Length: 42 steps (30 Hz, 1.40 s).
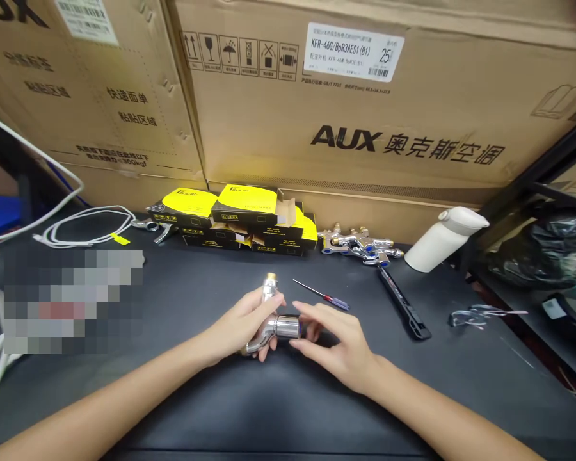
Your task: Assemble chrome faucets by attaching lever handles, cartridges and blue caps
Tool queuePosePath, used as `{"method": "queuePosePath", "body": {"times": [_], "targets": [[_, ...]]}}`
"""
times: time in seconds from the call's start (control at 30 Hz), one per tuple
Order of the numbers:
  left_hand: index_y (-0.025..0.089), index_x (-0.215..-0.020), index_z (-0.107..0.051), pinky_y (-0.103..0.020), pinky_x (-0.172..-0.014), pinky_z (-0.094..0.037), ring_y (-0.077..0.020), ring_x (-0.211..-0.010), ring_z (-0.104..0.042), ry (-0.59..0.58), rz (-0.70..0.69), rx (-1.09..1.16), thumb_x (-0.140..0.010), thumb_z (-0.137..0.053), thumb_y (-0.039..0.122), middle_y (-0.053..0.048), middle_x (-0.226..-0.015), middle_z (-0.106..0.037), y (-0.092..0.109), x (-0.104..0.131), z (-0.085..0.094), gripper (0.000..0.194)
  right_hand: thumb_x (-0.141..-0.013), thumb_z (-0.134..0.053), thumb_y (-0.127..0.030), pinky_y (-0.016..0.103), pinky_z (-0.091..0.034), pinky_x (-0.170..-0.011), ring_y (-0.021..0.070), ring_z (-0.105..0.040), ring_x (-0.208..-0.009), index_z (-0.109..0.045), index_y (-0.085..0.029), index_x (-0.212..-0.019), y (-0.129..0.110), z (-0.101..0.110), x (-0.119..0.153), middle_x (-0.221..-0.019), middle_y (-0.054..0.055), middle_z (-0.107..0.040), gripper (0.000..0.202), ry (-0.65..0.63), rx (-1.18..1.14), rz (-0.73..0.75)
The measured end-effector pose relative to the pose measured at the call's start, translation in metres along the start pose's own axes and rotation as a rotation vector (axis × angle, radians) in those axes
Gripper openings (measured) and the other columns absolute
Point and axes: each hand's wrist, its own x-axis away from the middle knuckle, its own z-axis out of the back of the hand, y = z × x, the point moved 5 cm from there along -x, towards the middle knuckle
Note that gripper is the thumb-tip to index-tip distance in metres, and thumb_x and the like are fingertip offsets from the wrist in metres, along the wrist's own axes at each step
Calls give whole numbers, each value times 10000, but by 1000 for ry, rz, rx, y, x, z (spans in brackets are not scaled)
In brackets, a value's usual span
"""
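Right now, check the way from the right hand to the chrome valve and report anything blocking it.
Nothing visible stands between the right hand and the chrome valve; its fingers are around the blue-marked end, contact unclear. The screwdriver lies beyond both, out of the way.

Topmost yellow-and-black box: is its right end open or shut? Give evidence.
Open: the box shows a brown flap sticking out there.
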Motion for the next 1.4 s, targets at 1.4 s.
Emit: {"method": "queuePosePath", "body": {"times": [1.4], "targets": [[211, -978, -453, -150, -324, -318, -126, -376, -575, 124, -145, -53, -914, -359, 581, 23, -549, -633, 8, -1, 7, 387, -628, -842, -239, 211, -558, -589, 117, -568, -813, -543, -288, -1295, 10, -10, -1, -1232, 81, -489, 733, -94, -444, -349]]}}
